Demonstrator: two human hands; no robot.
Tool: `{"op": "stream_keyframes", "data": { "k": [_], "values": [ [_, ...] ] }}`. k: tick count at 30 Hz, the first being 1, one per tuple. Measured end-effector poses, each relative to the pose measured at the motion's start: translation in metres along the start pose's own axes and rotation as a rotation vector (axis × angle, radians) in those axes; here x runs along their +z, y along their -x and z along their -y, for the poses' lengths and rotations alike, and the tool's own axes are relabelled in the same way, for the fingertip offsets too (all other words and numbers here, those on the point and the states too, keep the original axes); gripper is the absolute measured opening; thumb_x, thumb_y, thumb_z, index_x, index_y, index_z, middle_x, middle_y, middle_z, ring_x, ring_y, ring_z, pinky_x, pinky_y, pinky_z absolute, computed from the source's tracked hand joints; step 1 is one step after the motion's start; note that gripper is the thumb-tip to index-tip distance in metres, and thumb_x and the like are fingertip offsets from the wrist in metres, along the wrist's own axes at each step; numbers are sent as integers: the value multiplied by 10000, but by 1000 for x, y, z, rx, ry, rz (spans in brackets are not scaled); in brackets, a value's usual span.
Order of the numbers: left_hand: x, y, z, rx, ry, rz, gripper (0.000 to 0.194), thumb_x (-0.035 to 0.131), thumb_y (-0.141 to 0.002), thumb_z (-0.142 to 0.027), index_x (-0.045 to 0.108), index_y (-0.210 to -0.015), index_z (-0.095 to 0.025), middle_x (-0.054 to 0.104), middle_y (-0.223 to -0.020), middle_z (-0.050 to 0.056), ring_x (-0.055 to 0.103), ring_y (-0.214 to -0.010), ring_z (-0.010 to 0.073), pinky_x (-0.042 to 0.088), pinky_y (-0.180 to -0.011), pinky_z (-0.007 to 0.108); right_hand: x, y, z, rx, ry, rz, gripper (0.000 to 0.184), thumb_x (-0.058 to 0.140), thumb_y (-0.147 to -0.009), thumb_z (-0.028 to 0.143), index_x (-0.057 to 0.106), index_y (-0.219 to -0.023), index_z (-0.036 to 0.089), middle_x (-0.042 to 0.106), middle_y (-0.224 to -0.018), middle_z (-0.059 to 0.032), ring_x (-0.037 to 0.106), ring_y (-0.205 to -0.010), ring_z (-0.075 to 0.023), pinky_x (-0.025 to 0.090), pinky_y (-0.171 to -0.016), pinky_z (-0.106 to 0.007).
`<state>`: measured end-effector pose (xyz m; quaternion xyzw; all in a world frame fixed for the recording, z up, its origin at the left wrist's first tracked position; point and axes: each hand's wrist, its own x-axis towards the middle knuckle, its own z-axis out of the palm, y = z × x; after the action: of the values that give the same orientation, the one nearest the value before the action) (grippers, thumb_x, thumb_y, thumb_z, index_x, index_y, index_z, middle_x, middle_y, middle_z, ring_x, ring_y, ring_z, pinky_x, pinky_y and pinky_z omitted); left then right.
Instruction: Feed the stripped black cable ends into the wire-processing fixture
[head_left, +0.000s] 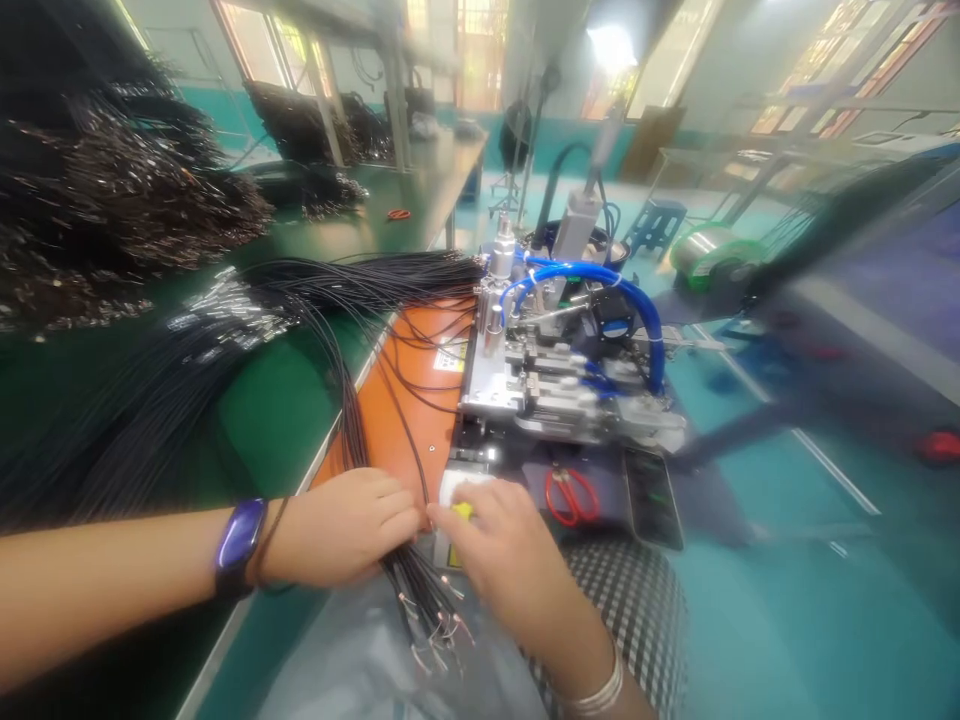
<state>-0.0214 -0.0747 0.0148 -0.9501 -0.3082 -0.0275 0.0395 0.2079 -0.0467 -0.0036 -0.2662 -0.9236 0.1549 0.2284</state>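
My left hand [349,525] is closed around a bundle of thin black cables [352,425]. Below that hand the cable ends [439,625] fan out, stripped, with fine coloured wires and bare tips showing. My right hand [506,545] is just to the right, its thumb and fingers drawn together. A single black cable [409,430] comes down to its thumb tip, close to my left fingers, and seems pinched there. Partly hidden under my right fingers is a yellow piece [463,510] on a white block. Beyond both hands stands a metal machine [532,370] with blue air tubes [600,272].
Red-handled scissors [571,497] and a dark phone [652,497] lie right of my right hand. More cables with shiny ends [232,315] cover the green table [277,400]. Large black cable heaps [135,190] rise at left. A wire spool [709,250] stands at right.
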Motion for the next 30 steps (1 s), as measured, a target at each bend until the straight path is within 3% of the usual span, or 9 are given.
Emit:
{"op": "stream_keyframes", "data": {
  "k": [5, 9, 11, 13, 17, 20, 25, 28, 30],
  "values": [
    [-6, 2, 12, 2, -18, -47, 83, 456, -825, -135, 508, -807, -197, 510, -655, 5, 441, -583, 161, 318, -533, 326, 9, -17, 8, -84, 105, 68, 84, 543, -891, 183, 606, -947, 181, 615, -904, -53, 484, -832, -214, 389, -703, -366],
    [-11, -15, 21, -134, 3, -5, 307, 511, -774, -120, 547, -1075, -174, 613, -983, 71, 538, -861, 204, 429, -717, 344, 15, -15, 0, -7, 2, -9, 101, 498, -908, 157, 591, -940, 176, 616, -970, -59, 491, -860, -200, 383, -732, -346],
    [-10, -21, 25, -122, 37, 13, 410, 545, -737, -114, 535, -1142, -179, 599, -1124, 82, 531, -999, 231, 433, -838, 371, 15, -13, -5, 33, -101, -77, 120, 487, -904, 138, 594, -927, 186, 613, -986, -58, 492, -867, -195, 384, -756, -342],
    [-7, -24, 28, -89, 69, -8, 386, 550, -751, -128, 542, -1134, -178, 617, -1100, 80, 538, -1021, 231, 436, -871, 373, 12, -11, -9, 109, -275, -154, 125, 483, -904, 138, 595, -897, 194, 602, -964, -53, 500, -883, -188, 395, -785, -332],
    [0, -35, 34, 3, 47, -189, 322, 506, -850, -244, 525, -1146, -120, 649, -936, 96, 587, -862, 212, 476, -739, 348, 7, -13, -19, 321, -691, -329, 96, 525, -885, 175, 581, -811, 199, 554, -878, -27, 526, -848, -162, 424, -765, -290],
    [2, -55, 41, -14, -15, -269, 229, 439, -895, -223, 556, -1063, -120, 643, -841, 75, 583, -738, 177, 475, -646, 308, 9, -18, -31, 435, -835, -489, 95, 553, -872, 199, 589, -785, 205, 534, -850, -13, 528, -798, -151, 429, -718, -274],
    [12, -79, 53, -59, -32, -300, 158, 432, -890, -173, 581, -907, -123, 618, -744, 58, 577, -665, 188, 464, -570, 310, 15, -19, -45, 515, -692, -705, 125, 575, -865, 179, 652, -933, 250, 582, -950, -21, 561, -888, -158, 448, -765, -276],
    [21, -80, 57, -51, -2, -312, 151, 439, -890, -186, 578, -881, -131, 600, -701, 41, 571, -635, 191, 454, -545, 317, 16, -16, -46, 505, -546, -693, 158, 599, -846, 146, 687, -916, 258, 617, -896, -14, 579, -856, -152, 453, -770, -268],
    [25, -77, 59, -53, 15, -327, 149, 439, -895, -199, 574, -870, -139, 586, -675, 26, 562, -610, 185, 439, -524, 312, 17, -16, -44, 470, -552, -598, 141, 601, -843, 157, 696, -901, 243, 631, -864, -18, 586, -831, -156, 459, -757, -273]
  ]
}}
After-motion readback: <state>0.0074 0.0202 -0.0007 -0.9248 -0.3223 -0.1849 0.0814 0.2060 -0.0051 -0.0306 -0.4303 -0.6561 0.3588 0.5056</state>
